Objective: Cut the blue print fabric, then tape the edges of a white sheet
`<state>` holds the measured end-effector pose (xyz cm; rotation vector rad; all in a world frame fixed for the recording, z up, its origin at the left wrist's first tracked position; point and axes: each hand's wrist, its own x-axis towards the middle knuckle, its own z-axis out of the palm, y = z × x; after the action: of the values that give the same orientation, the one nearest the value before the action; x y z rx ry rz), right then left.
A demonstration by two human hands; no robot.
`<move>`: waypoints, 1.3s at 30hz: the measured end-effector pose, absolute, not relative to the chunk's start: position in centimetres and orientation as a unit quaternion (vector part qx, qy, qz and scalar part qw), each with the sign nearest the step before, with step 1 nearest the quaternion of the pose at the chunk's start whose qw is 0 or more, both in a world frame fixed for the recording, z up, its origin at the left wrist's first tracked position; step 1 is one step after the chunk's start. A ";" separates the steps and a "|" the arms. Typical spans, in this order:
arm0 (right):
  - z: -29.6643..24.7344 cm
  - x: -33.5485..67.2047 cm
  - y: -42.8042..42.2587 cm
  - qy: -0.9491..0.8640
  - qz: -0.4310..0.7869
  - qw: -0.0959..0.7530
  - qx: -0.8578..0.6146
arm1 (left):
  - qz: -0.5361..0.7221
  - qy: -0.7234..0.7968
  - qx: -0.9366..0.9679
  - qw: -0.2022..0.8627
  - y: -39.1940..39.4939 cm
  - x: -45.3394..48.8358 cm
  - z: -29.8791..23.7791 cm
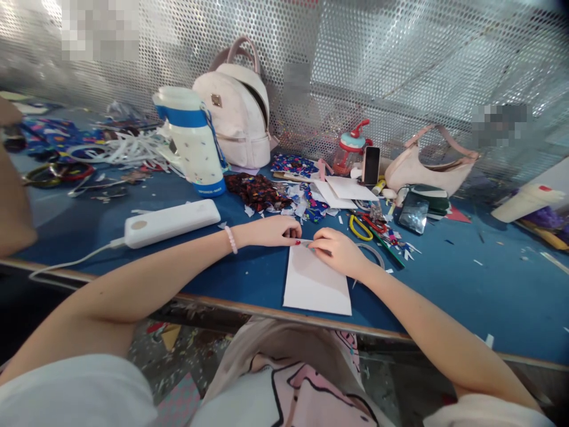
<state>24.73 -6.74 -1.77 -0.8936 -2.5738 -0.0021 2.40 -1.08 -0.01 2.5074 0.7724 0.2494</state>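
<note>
A flat white card [316, 287] lies on the blue table close to its front edge. At its far left corner is my left hand [276, 231], its fingers curled in and the red-nailed thumb pressed to the card's far edge. My right hand [338, 250] rests over the far right part of the card, fingers bent and drawn together at the same edge. What those right fingertips pinch is too small to make out. Partly behind my right wrist lies a pale ring, like a roll of tape [374, 255].
Left of my hands lies a white corded device [173, 222], with a large blue-and-white bottle [191, 145] and a white backpack [240, 118] behind. Yellow-handled scissors [360, 228], white cards [342, 191], a phone [370, 166], scraps and a pink handbag [431, 169] sit beyond. Another person's arm [15, 196] shows at far left.
</note>
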 end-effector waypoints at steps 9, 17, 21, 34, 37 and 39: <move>-1.2 25.0 -7.0 -0.932 0.006 0.181 -0.315 | 0.102 0.316 0.922 0.198 -1.8 2.9 -0.2; -1.0 25.1 -7.1 -0.937 -0.021 0.188 -0.294 | 0.096 0.310 0.924 0.202 -1.6 2.9 -0.2; -1.0 25.1 -7.1 -0.937 -0.032 0.193 -0.290 | 0.094 0.311 0.923 0.206 -1.6 2.9 -0.3; -0.9 25.0 -7.3 -0.941 -0.110 0.194 -0.256 | 0.083 0.320 0.922 0.200 -2.0 2.9 0.0; -0.9 25.1 -7.2 -0.941 -0.133 0.193 -0.244 | 0.080 0.321 0.923 0.197 -2.1 3.0 0.0; -0.9 25.1 -7.2 -0.942 -0.141 0.191 -0.239 | 0.078 0.322 0.923 0.196 -2.1 3.0 -0.1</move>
<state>25.09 -7.24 -0.89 -0.6707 -2.6449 -0.3972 2.95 -2.06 -0.06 2.5861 0.9013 0.2198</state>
